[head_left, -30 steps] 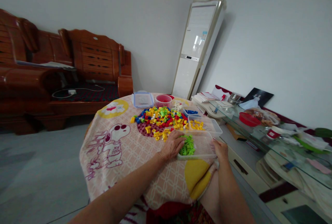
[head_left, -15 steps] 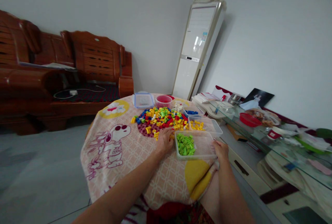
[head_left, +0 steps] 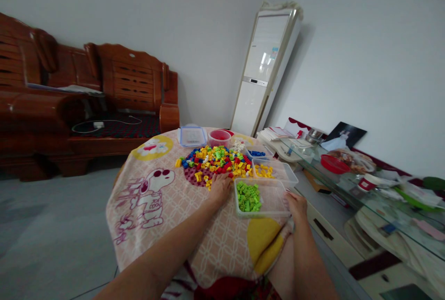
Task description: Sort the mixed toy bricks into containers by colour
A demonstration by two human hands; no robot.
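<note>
A pile of mixed toy building bricks (head_left: 217, 157) in yellow, red, blue, green and white lies on the cloth-covered table. My left hand (head_left: 221, 189) rests palm down at the pile's near edge, fingers stretched out toward the bricks; what lies beneath the fingertips is hidden. My right hand (head_left: 297, 204) grips the right wall of a clear plastic container (head_left: 274, 198), whose left half holds light green bricks (head_left: 248, 196). Just behind it, a second clear container (head_left: 285, 173) has yellow bricks (head_left: 264, 171) in it. Farther back, blue bricks (head_left: 257, 153) sit in a smaller clear container.
A blue-edged clear lid or box (head_left: 192, 137) and a round red-lined tub (head_left: 219, 137) stand at the table's far side. White bricks (head_left: 238, 146) lie near the tub. To the right runs a cluttered glass-topped cabinet (head_left: 333, 179); a wooden sofa (head_left: 128, 82) is at the left.
My left hand has shifted slightly left, its fingers lying flatter by the pile. My right hand keeps its hold on the container. The view has tilted a little.
</note>
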